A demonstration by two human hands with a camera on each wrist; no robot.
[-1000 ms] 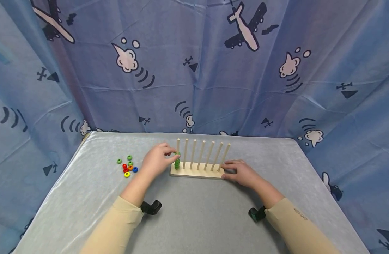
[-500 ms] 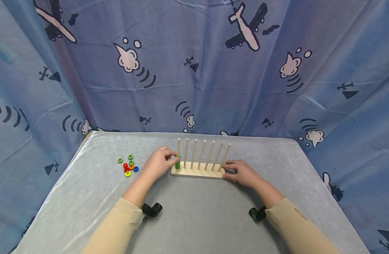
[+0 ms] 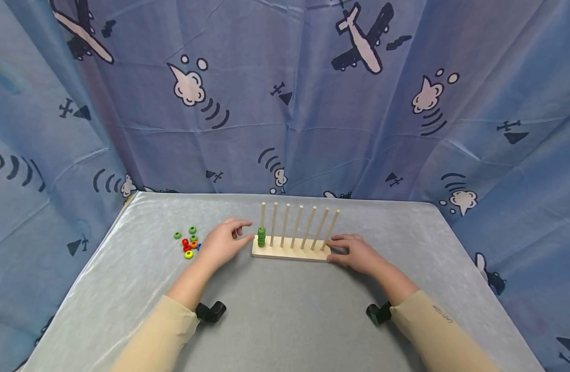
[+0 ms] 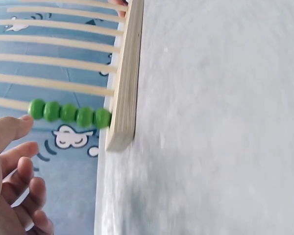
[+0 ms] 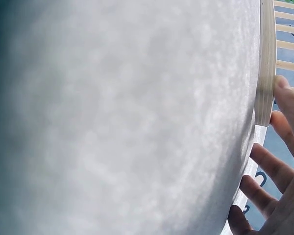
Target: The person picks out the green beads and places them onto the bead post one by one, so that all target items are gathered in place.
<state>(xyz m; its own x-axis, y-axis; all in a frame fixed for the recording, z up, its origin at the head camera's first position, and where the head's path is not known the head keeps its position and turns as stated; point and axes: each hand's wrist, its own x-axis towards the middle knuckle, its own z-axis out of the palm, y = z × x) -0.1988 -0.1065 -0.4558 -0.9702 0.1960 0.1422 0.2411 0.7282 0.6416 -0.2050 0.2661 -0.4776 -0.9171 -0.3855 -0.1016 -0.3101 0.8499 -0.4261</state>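
A wooden peg stand (image 3: 291, 253) with a row of several upright pegs stands on the table. On its leftmost peg sits a stack of several green beads (image 4: 68, 113), resting down on the base. My left hand (image 3: 222, 242) is just left of that peg, thumb and index finger parted with nothing between them. In the left wrist view its thumb tip lies close to the uppermost bead, the other fingers loosely bent. At the stand's right end, my right hand (image 3: 354, 253) holds the base, thumb at the front corner and fingers toward the back.
Left of my left hand lie loose beads: several green ones (image 3: 193, 230), red ones (image 3: 185, 242), an orange one (image 3: 194, 245), a yellow one (image 3: 189, 254) and a partly hidden blue one. A blue curtain (image 3: 285, 103) hangs behind the table's far edge.
My left hand has let go of a green bead on the leftmost peg and drawn back to the left. That bead now rests atop the stack. The right hand stays put.
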